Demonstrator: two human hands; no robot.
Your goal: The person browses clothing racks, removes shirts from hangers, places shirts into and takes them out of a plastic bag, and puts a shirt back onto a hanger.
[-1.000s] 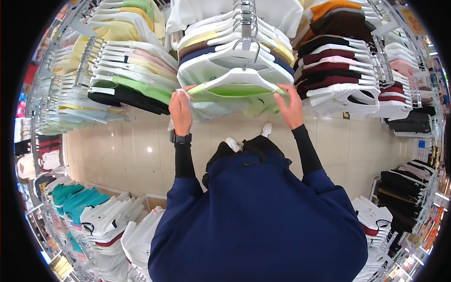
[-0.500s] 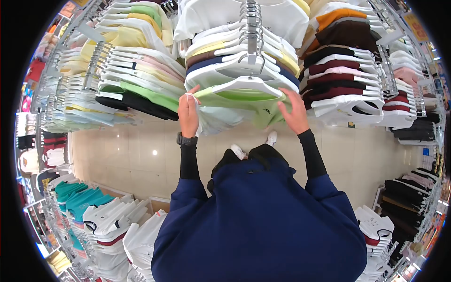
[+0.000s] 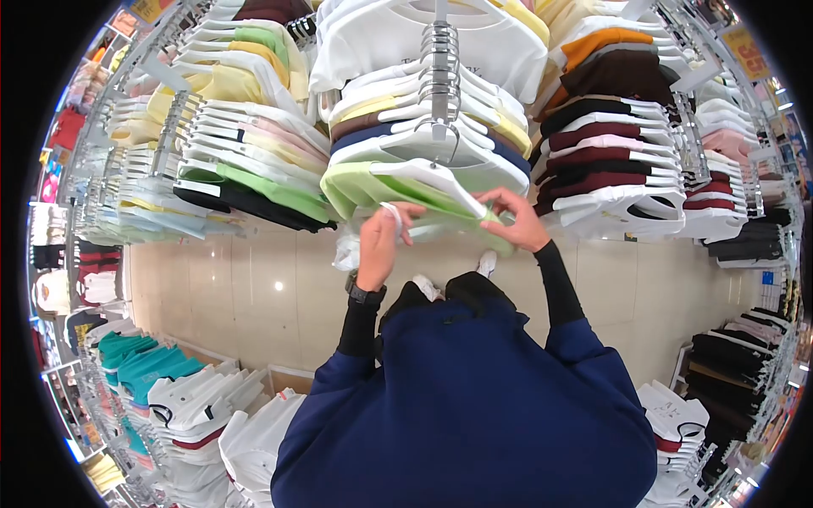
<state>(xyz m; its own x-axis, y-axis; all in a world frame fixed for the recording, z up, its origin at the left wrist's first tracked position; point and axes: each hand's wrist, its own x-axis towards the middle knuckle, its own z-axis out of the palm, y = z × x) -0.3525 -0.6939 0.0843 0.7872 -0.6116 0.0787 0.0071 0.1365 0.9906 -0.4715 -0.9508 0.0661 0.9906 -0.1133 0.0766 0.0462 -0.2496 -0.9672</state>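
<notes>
A light green shirt (image 3: 349,188) hangs on a white hanger (image 3: 436,174) at the front of the middle rail (image 3: 439,93), turned at an angle. My right hand (image 3: 515,222) pinches the shirt near the hanger's right end. Just below the shirt's left part is my left hand (image 3: 386,241), its fingers apart, with a white band or loop around them. A crumpled clear-white plastic piece (image 3: 347,252) hangs beside that hand. Behind the green shirt are white, navy (image 3: 362,142), brown and yellow shirts on hangers.
Left of the middle rail hang pastel, green and black (image 3: 254,208) shirts. Dark red, black and white shirts (image 3: 622,212) hang to the right. Teal shirts (image 3: 157,362) and white ones (image 3: 190,396) are at the lower left. Tiled floor (image 3: 229,288) lies between the racks.
My left hand has let go of the shirt's left shoulder and moved right and down. The green shirt and its hanger have swung to an angle, the right end lower. My right hand has closed on it.
</notes>
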